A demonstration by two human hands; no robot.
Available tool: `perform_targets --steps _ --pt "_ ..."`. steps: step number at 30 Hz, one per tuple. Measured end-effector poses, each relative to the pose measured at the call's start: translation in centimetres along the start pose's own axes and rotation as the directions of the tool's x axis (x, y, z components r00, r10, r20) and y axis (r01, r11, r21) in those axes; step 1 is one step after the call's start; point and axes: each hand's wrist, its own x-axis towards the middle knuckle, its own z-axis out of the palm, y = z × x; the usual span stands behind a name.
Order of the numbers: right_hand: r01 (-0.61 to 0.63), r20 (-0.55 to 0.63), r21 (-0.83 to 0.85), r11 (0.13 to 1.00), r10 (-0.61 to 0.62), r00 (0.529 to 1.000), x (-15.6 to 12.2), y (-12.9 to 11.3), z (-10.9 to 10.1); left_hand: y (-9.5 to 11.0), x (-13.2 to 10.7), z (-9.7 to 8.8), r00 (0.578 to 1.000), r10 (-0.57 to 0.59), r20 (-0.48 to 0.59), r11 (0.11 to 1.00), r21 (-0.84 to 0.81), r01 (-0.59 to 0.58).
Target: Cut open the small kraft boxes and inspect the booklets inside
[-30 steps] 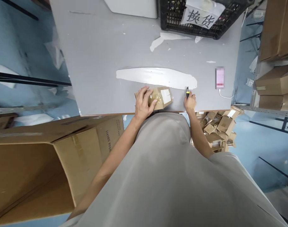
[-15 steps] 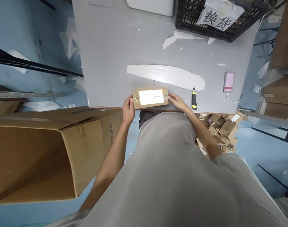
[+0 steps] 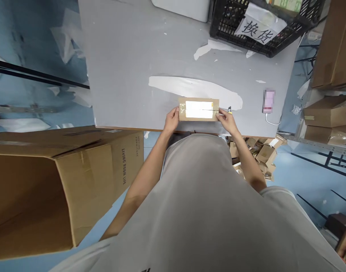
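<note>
A small flat cardboard parcel (image 3: 199, 109) with a white label on top is gripped at both short ends over the near edge of the grey table (image 3: 133, 56). My left hand (image 3: 172, 120) clasps its left end, fingers curled around the edge. My right hand (image 3: 226, 120) clasps the right end the same way. A box cutter (image 3: 230, 110) with a yellow and black handle lies just behind my right hand, mostly hidden by it.
A black plastic crate (image 3: 226, 22) with a paper sign sits at the table's far right. A phone (image 3: 269, 101) on a white cable lies at the right edge. A large open carton (image 3: 62, 181) stands on the floor to the left. Several small cardboard boxes (image 3: 263, 151) are piled on the floor at right.
One second ago my right hand held the box cutter beside the parcel; it set the cutter down. Both hands then took the parcel by its ends, label up.
</note>
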Motion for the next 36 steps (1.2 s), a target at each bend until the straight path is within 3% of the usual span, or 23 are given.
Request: perform_targets --steps 3,7,10,17,27,36 --pt "-0.072 -0.053 0.020 0.997 0.073 0.996 -0.5 0.9 -1.4 1.0 0.4 1.2 1.000 -0.004 -0.023 1.000 0.023 0.004" --pt "-0.079 -0.163 0.007 0.997 0.079 0.983 0.1 1.2 -1.1 2.2 -0.3 0.8 0.998 -0.025 -0.062 0.997 0.067 0.030" --pt "-0.097 -0.259 -0.040 0.995 0.083 0.962 1.0 0.4 -0.1 3.4 -0.9 0.4 0.997 -0.027 -0.077 0.993 0.112 0.036" --pt "-0.242 -0.335 -0.203 0.949 0.165 0.928 1.4 -2.5 1.2 6.0 -0.9 0.6 0.983 -0.140 -0.123 0.956 0.241 0.166" --pt "-0.390 -0.358 -0.209 0.897 0.301 0.884 1.1 -3.2 2.2 6.2 -0.7 1.9 0.956 -0.236 -0.174 0.895 0.345 0.284" --pt "-0.365 -0.292 -0.410 0.836 0.259 0.921 1.3 -3.7 2.7 6.2 -0.8 2.7 0.966 -0.193 -0.172 0.928 0.288 0.237"
